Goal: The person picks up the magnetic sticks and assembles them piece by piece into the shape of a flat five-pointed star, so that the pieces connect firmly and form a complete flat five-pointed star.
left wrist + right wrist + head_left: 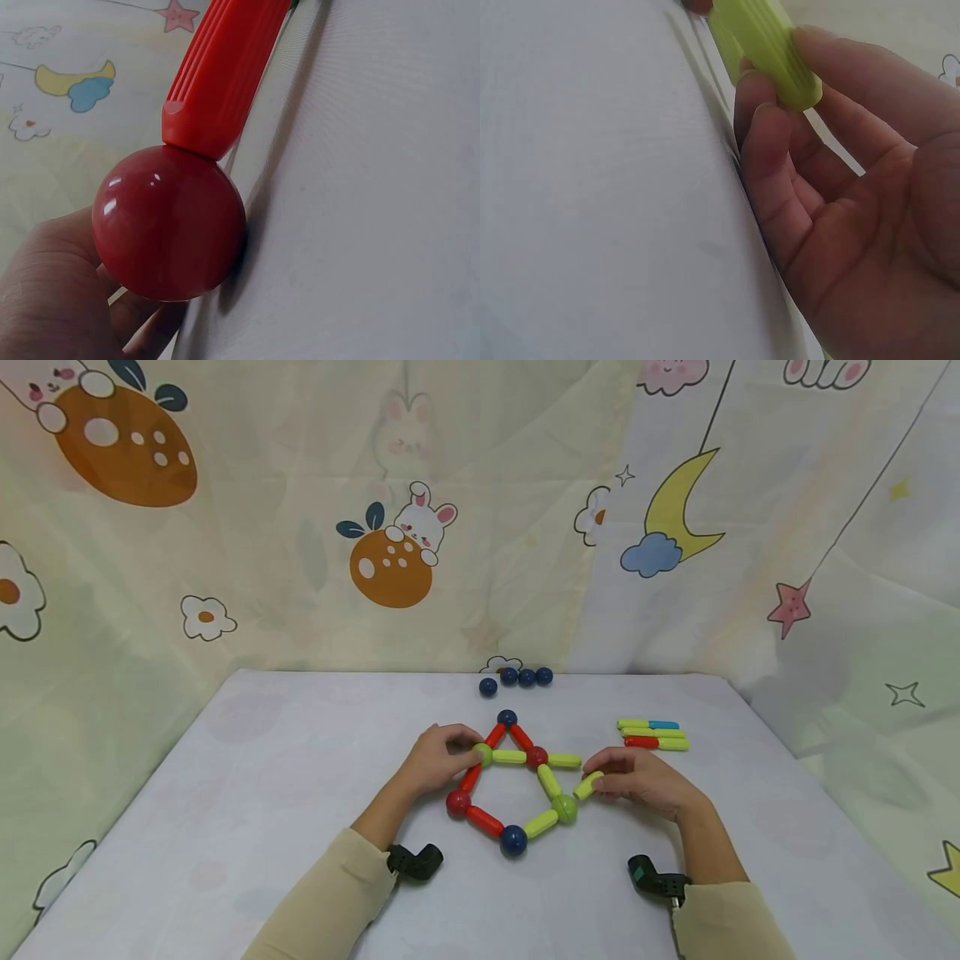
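A frame of magnetic rods and balls lies on the table, a triangle joined to a larger loop. My left hand [441, 760] pinches its left green ball [482, 754]. Below that hand is a red ball [458, 803], large in the left wrist view with a red rod [221, 75] on it. Between thumb and fingers, my right hand [647, 782] holds a yellow-green rod [588, 786], tilted, close to the right green ball [565, 809]. Another yellow-green rod [565, 761] sticks out rightward from the upper red ball [537, 757]. Dark blue balls form the top [507, 718] and bottom [513, 841] corners.
Several loose dark blue balls [527, 677] sit at the table's back edge. Behind my right hand lies a small group of rods: a red and yellow-green pair [642, 742], a yellow-green one [660, 733], and a yellow-green and blue pair [663, 725]. A patterned cloth hangs behind.
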The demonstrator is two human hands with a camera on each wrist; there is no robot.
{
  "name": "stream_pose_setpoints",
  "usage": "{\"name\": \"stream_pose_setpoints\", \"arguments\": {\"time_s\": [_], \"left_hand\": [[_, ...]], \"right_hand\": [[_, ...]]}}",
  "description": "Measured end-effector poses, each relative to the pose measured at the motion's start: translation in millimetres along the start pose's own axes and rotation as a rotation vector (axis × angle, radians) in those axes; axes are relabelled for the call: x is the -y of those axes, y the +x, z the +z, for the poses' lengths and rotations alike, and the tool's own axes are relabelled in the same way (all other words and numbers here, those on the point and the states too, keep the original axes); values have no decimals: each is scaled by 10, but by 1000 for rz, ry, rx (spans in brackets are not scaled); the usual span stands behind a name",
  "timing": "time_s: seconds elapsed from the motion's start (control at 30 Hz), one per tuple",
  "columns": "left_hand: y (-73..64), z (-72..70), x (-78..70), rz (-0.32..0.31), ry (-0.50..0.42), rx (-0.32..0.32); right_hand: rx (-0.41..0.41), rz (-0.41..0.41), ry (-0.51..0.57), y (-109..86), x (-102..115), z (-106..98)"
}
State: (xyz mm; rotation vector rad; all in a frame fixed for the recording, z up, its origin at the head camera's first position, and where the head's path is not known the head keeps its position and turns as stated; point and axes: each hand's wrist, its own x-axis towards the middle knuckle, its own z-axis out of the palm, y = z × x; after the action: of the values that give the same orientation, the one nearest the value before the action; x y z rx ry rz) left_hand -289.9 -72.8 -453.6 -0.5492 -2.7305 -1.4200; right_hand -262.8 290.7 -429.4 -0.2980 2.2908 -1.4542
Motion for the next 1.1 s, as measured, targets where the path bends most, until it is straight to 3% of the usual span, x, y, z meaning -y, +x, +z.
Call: {"name": "stream_pose_setpoints", "arguments": {"time_s": [1.1], "left_hand": [[-9, -10, -16, 8, -6, 0]], "right_hand": [[-17, -9, -66, 37, 16, 51]]}}
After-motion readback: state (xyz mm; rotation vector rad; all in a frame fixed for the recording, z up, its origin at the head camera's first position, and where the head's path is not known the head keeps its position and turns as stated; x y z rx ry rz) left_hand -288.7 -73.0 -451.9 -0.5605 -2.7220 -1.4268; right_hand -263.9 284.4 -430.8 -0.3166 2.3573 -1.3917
